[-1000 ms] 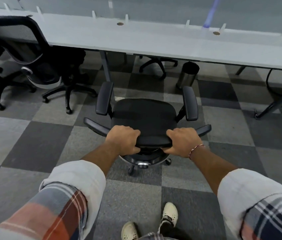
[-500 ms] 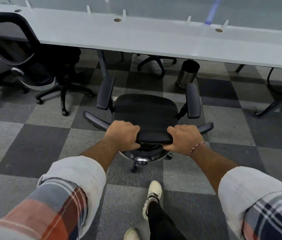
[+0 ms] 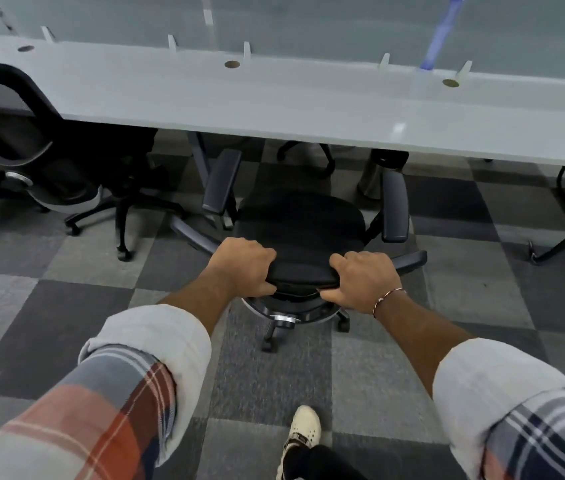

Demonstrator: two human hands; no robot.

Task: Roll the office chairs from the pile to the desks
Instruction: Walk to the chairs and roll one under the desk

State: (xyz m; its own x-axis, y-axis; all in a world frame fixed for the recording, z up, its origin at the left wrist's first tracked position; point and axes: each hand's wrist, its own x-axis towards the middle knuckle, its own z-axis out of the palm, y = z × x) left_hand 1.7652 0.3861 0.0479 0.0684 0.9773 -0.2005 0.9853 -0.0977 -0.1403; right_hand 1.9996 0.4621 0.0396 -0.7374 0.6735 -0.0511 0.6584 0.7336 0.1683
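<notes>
Two hands, the left hand (image 3: 244, 266) and right hand (image 3: 364, 280), clasp the chair (image 3: 301, 223) back; it is now closer to the desk (image 3: 274, 102), so parking looks nearly done.

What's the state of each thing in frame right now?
Black office chair: upright on casters, held at the backrest top, seat not yet under the desk.
Left hand: grips the backrest top.
Right hand: grips the backrest top.
Mesh-back chair: upright, parked at the desk, untouched.
Metal bin: upright under the desk.
</notes>
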